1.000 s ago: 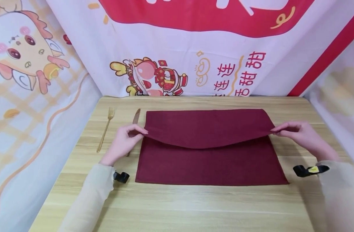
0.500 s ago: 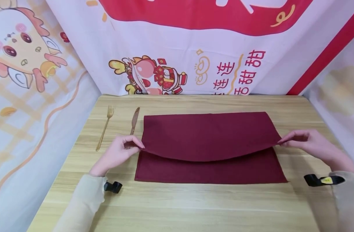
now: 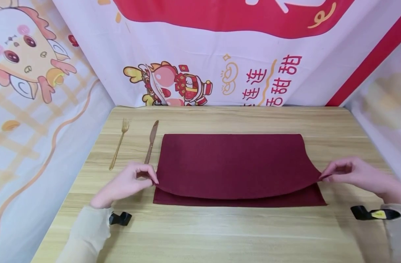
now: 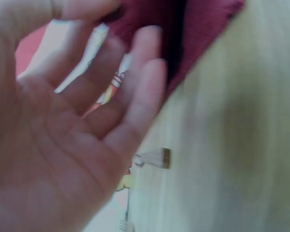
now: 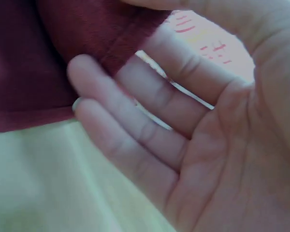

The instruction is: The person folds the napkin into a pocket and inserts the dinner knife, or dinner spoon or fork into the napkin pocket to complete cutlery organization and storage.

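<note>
A dark red cloth (image 3: 233,164) lies on the wooden table, doubled over with its fold at the far side. The left hand (image 3: 128,180) pinches the near left corner of the upper layer, and the right hand (image 3: 358,177) pinches its near right corner. Between them the upper edge sags, slightly above the lower layer (image 3: 200,201), a strip of which shows in front. In the left wrist view the left hand (image 4: 63,135) has its other fingers loosely bent by the cloth (image 4: 208,29). The right wrist view has the right hand (image 5: 193,130) at the cloth (image 5: 29,63).
A gold fork (image 3: 117,148) lies at the left of the table (image 3: 226,233). Between fork and cloth is a knife (image 3: 151,140), its handle end near the left hand. Printed fabric (image 3: 200,44) hangs behind the table and at both sides.
Both hands have drawn the cloth's upper edge toward the near side and slightly apart. Less of the lower layer shows, and the far fold has shifted nearer.
</note>
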A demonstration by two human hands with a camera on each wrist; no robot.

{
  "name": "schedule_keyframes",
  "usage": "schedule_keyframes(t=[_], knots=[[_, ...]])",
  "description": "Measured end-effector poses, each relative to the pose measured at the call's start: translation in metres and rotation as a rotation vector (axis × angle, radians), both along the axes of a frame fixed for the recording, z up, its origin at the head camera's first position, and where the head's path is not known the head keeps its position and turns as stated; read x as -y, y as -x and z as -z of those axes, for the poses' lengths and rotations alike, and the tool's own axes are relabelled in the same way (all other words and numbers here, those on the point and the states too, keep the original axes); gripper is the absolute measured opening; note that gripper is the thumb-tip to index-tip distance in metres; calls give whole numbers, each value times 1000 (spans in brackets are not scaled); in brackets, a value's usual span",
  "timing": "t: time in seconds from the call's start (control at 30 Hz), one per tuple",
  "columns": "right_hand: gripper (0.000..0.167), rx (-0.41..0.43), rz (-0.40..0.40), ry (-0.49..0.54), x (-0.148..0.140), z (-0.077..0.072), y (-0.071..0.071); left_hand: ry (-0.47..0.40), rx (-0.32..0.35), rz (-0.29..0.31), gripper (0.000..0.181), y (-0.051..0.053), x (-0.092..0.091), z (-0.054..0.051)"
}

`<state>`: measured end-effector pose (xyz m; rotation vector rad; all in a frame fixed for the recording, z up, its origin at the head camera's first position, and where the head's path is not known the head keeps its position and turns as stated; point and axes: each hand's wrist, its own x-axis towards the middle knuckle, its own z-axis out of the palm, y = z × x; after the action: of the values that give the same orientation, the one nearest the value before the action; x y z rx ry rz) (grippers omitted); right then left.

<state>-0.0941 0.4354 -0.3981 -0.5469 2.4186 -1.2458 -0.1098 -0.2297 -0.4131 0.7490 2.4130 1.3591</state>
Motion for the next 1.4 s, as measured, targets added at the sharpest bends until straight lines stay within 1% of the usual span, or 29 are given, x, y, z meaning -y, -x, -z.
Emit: schedule_keyframes(t=[0.07, 0.13, 0.17, 0.2, 0.3, 0.37, 0.5, 0.6, 0.67, 0.77, 0.83, 0.9, 1.0, 1.07, 1.1, 1.2, 1.27, 1.3, 1.4], knots=[[16, 40, -44, -8, 1, 7, 0, 37, 70, 54, 26, -2, -1, 4], [15, 112, -63, -30, 2, 15, -1, 77, 129, 93, 14, -2, -3, 9], [15, 140, -51, -55, 3, 17, -1, 91, 151, 103, 10, -2, -3, 11], [15, 160, -35, -82, 5, 20, -1, 102, 164, 106, 9, -2, -4, 13], [18, 187, 9, -133, 8, 25, -2, 105, 170, 93, 11, 0, -6, 16], [17, 162, 16, -124, 8, 26, -1, 86, 164, 79, 12, 1, -6, 16], [16, 139, -54, 34, 1, 26, 2, 54, 162, 66, 19, 1, -5, 12], [20, 132, -100, 129, -4, 22, 1, 47, 164, 65, 21, 0, -4, 6], [22, 129, -111, 137, -6, 18, 0, 48, 173, 74, 21, 0, -4, 4], [20, 121, -113, 100, -6, 17, -3, 58, 186, 94, 21, -2, -4, 5], [19, 142, -102, 72, -5, 19, -3, 66, 197, 109, 23, -3, -5, 7], [20, 162, -99, 65, -3, 22, -3, 69, 212, 123, 25, -4, -6, 8], [22, 192, -94, 64, 0, 24, -3, 79, 225, 136, 29, -3, -5, 7], [23, 172, -65, 46, 3, 23, -2, 97, 201, 124, 30, -1, -3, 6], [23, 144, -35, 24, 5, 21, -1, 113, 178, 106, 30, 1, -2, 4], [26, 36, 86, -60, 10, 16, 3, 140, 90, 15, 29, 12, -1, 1], [29, -41, 163, -107, 14, 11, 9, 137, 20, -53, 30, 23, -3, -2], [31, -65, 206, -130, 15, 9, 13, 131, -13, -86, 30, 29, -4, -3], [38, -103, 273, -164, 18, 2, 28, 91, -95, -159, 31, 50, -12, -9]])
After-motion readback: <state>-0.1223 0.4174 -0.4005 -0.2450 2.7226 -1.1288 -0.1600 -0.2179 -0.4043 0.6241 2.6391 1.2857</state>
